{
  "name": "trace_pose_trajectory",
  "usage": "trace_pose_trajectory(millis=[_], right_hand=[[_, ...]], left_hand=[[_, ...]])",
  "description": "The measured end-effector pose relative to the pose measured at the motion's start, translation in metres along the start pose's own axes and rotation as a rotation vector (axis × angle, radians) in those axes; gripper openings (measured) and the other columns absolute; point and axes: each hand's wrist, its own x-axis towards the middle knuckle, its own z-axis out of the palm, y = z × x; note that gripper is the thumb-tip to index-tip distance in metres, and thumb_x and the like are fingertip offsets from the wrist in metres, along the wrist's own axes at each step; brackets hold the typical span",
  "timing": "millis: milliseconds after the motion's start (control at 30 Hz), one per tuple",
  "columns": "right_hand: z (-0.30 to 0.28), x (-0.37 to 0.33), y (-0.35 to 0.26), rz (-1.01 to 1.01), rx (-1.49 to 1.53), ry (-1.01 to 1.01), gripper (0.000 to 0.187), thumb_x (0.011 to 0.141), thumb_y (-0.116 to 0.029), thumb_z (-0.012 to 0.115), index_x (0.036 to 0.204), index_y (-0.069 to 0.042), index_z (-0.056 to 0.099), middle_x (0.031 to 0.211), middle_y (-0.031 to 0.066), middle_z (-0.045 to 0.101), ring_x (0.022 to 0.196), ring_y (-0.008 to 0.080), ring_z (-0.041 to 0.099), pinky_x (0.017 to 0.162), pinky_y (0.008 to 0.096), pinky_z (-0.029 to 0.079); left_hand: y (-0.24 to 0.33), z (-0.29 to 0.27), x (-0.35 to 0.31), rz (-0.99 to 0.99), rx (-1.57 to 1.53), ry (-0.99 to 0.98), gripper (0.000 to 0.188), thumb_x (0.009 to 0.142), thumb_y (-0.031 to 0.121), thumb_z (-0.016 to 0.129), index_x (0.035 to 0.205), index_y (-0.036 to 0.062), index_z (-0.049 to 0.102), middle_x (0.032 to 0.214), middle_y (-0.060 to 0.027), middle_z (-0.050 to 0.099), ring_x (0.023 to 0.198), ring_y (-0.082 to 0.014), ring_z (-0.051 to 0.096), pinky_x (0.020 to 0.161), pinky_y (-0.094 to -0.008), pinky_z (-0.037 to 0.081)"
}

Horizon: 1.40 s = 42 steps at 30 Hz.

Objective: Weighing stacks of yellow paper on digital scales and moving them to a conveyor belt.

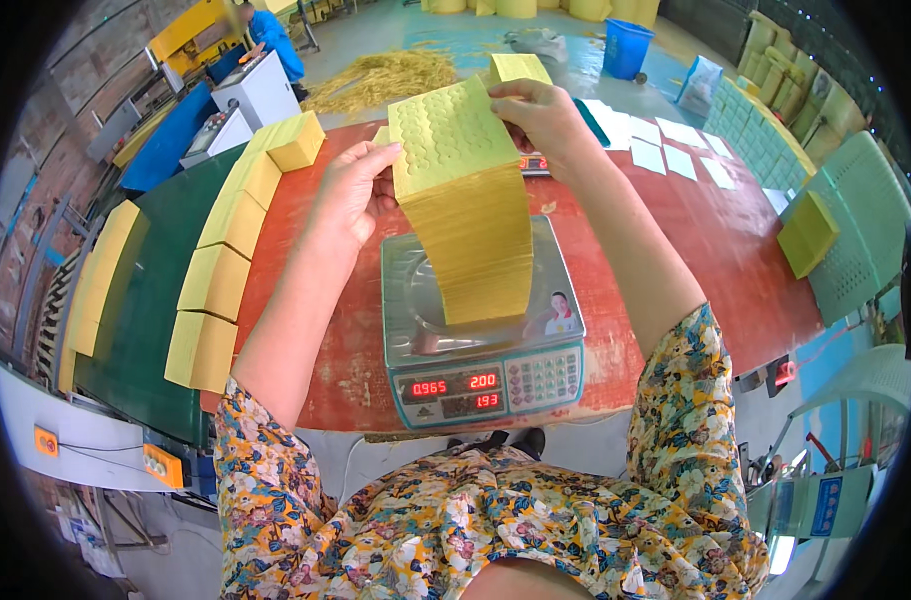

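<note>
A tall stack of yellow paper sheets [472, 215] stands on the steel pan of a digital scale [415, 300] in the middle of a red table [720, 250]. The top sheet shows a pattern of embossed circles. My left hand [350, 190] presses against the stack's left side near the top. My right hand [540, 115] grips the stack's upper right corner from behind. The scale's red digits glow on its front panel.
A row of yellow paper stacks [220, 275] runs along the green surface at left. White sheets [675, 150] lie at the far right of the table, with another yellow stack [807, 232] on a green chair. Straw, a blue bin [627, 47] and a person in blue stand beyond.
</note>
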Motion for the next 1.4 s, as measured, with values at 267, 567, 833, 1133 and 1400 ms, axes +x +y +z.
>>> trace_pose_trajectory(millis=[267, 567, 833, 1133, 1400], right_hand=[[-0.002, -0.004, 0.006, -0.059, 0.013, 0.018, 0.030, 0.089, -0.008, 0.066, 0.118, 0.002, 0.065, 0.079, 0.0033, 0.064, 0.060, 0.0076, 0.054, 0.052, 0.0233, 0.041], [-0.013, -0.002, 0.027, -0.188, -0.187, 0.082, 0.033, 0.085, -0.010, 0.064, 0.115, 0.001, 0.066, 0.079, 0.0081, 0.068, 0.064, 0.0142, 0.064, 0.061, 0.0288, 0.053], [-0.008, -0.012, 0.019, -0.308, -0.480, 0.195, 0.028, 0.086, -0.015, 0.061, 0.110, -0.004, 0.069, 0.081, 0.0145, 0.069, 0.072, 0.0272, 0.067, 0.071, 0.0379, 0.053], [-0.015, -0.021, 0.034, -0.285, -0.283, 0.274, 0.025, 0.087, -0.010, 0.062, 0.110, -0.004, 0.069, 0.075, 0.0096, 0.067, 0.064, 0.0180, 0.062, 0.064, 0.0323, 0.051], [-0.009, -0.112, 0.065, -0.216, 0.276, 0.377, 0.017, 0.094, -0.003, 0.056, 0.107, -0.001, 0.067, 0.073, -0.0005, 0.060, 0.064, 0.0057, 0.053, 0.058, 0.0225, 0.043]], left_hand=[[0.003, 0.010, -0.010, -0.034, 0.026, 0.020, 0.017, 0.091, 0.022, 0.068, 0.083, 0.0131, 0.057, 0.072, -0.0006, 0.063, 0.057, -0.0090, 0.054, 0.050, -0.0247, 0.040], [0.000, 0.018, -0.013, -0.014, 0.085, 0.013, 0.016, 0.090, 0.024, 0.071, 0.084, 0.0147, 0.059, 0.075, 0.0034, 0.063, 0.064, -0.0081, 0.057, 0.052, -0.0252, 0.038], [-0.004, 0.017, -0.009, -0.005, -0.004, 0.056, 0.013, 0.091, 0.018, 0.068, 0.088, 0.0109, 0.058, 0.077, -0.0020, 0.066, 0.058, -0.0102, 0.059, 0.047, -0.0255, 0.044], [-0.005, 0.027, -0.019, 0.026, 0.025, 0.069, 0.015, 0.092, 0.024, 0.068, 0.089, 0.0120, 0.059, 0.074, -0.0002, 0.062, 0.058, -0.0109, 0.056, 0.047, -0.0262, 0.039], [-0.033, -0.014, -0.050, 0.049, -0.099, 0.179, 0.022, 0.097, 0.028, 0.060, 0.100, 0.0062, 0.060, 0.070, -0.0044, 0.060, 0.051, -0.0144, 0.054, 0.045, -0.0275, 0.039]])
